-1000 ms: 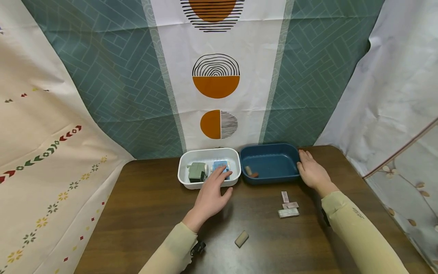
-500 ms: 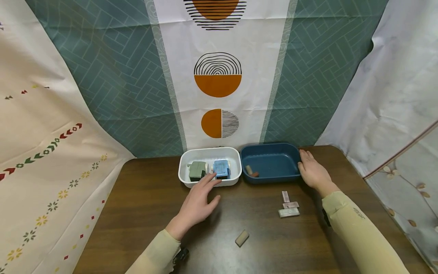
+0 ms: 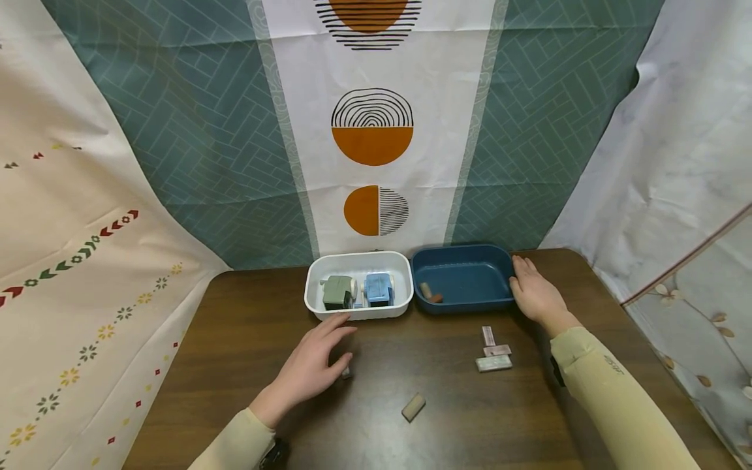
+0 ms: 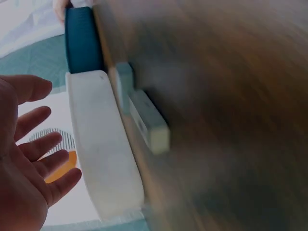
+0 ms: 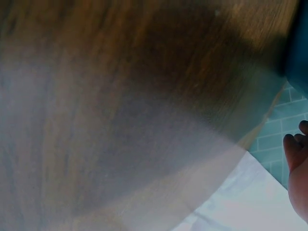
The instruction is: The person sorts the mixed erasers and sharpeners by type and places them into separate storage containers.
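Note:
My left hand (image 3: 307, 364) hovers palm down over the table, in front of the white tray (image 3: 358, 314), its fingers extended and holding nothing. Two small greyish blocks (image 4: 150, 121) lie near the tray in the left wrist view. In the head view a pale bit of a small block (image 3: 346, 373) peeks out by the left thumb. Inside the white tray are a green boxy object (image 3: 337, 292) and a blue boxy object (image 3: 378, 289), both with whitish round parts. My right hand (image 3: 537, 295) rests with extended fingers against the right end of the dark blue tray (image 3: 464, 305).
A beige small block (image 3: 425, 290) and a brown one (image 3: 436, 298) lie in the blue tray's left corner. A grey-brown block (image 3: 414, 407) is nearer the front of the wooden table (image 3: 470, 431). Two pinkish pieces (image 3: 497, 350) and a whitish block (image 3: 493, 363) lie right.
My left hand has drawn back from over the white tray, moving left and nearer to me, uncovering the blue boxy object. The right hand has stayed at the blue tray.

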Motion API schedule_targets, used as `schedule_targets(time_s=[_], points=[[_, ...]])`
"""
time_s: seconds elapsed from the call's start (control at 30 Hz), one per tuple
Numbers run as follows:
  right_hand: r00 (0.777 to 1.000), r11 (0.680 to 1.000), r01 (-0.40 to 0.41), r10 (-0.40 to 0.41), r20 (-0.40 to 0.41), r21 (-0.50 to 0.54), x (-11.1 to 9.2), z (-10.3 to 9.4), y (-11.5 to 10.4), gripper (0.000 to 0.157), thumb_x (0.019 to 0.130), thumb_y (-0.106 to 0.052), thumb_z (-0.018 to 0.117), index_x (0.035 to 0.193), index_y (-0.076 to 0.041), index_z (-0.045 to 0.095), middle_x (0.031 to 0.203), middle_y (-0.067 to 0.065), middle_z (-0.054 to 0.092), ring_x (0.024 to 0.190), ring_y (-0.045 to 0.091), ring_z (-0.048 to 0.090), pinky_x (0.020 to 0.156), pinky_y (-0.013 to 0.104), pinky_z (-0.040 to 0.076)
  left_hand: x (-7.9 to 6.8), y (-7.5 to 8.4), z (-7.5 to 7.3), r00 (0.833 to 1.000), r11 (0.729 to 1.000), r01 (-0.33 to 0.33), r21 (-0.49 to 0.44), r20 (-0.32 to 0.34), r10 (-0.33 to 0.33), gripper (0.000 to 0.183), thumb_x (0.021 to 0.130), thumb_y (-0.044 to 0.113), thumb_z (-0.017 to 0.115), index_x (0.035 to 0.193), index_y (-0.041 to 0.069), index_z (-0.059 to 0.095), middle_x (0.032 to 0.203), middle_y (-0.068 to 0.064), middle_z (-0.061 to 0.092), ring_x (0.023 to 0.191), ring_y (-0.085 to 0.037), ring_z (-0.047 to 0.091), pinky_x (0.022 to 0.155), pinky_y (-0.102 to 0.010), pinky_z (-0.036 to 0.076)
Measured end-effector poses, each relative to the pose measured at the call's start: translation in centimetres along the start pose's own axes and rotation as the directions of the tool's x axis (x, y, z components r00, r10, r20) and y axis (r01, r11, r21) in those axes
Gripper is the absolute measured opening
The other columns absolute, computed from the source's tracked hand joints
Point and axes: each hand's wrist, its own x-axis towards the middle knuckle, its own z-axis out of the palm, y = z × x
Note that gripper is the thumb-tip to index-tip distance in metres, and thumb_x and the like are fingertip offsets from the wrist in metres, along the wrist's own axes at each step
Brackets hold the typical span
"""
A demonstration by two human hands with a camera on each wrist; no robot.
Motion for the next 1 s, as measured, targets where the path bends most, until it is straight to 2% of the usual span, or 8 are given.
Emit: schedule_targets(time_s=[0.27,0.47,0.6,0.8,1.0], points=[[1.0,1.0,0.001,-0.001,0.006,-0.003,0.1,-0.1,0.0,0.063,0.116,-0.022,0.033,0.164,0.016,0.015,0.169,0.038,0.019,0.158,0.055,0.013,0.127,0.063,0.017,-2.4,-1.9,-1.0,0.998,0.999,-0.041,0.021,0.038,0.04,0.047,0.091,0.018,0.085,0.134,0.006,0.072,0.157,-0.017,0.055,0.146,-0.042,0.05,0.111,-0.064,0.045],[1.0,1.0,-0.001,0.001,0.009,-0.008,0.0,-0.2,-0.1,0.063,0.117,-0.024,0.031,0.164,0.016,0.015,0.169,0.037,0.018,0.158,0.054,0.013,0.127,0.063,0.017,-3.9,-2.9,-1.5,0.989,0.996,-0.09,0.017,0.119,0.087,0.047,0.088,0.011,0.086,0.132,0.007,0.073,0.156,-0.017,0.056,0.147,-0.043,0.048,0.11,-0.065,0.046],[1.0,1.0,-0.003,0.003,0.009,-0.003,-0.1,-0.2,-0.1,0.063,0.116,-0.022,0.033,0.164,0.016,0.015,0.17,0.037,0.018,0.158,0.055,0.014,0.127,0.063,0.017,-4.4,-3.3,-2.0,0.975,0.992,-0.122,-0.002,0.185,0.121,0.051,0.084,0.003,0.084,0.134,0.01,0.072,0.159,-0.018,0.052,0.149,-0.045,0.044,0.11,-0.066,0.045],[1.0,1.0,0.001,-0.001,0.008,-0.001,-0.2,-0.2,-0.1,0.063,0.116,-0.021,0.034,0.163,0.016,0.016,0.169,0.038,0.019,0.158,0.055,0.014,0.126,0.064,0.018,-4.7,-3.5,-2.5,0.948,0.993,-0.117,-0.01,0.296,0.114,0.066,0.079,0.005,0.091,0.141,0.014,0.068,0.165,-0.02,0.043,0.154,-0.049,0.034,0.114,-0.07,0.038],[1.0,1.0,0.006,-0.006,0.004,-0.002,-0.2,-0.1,0.0,0.063,0.116,-0.023,0.033,0.163,0.016,0.016,0.169,0.038,0.019,0.158,0.055,0.013,0.126,0.063,0.018,-4.7,-3.5,-2.6,0.939,0.995,-0.104,0.001,0.331,0.098,0.068,0.075,-0.009,0.084,0.137,0.017,0.071,0.165,-0.02,0.043,0.156,-0.048,0.031,0.115,-0.072,0.035]])
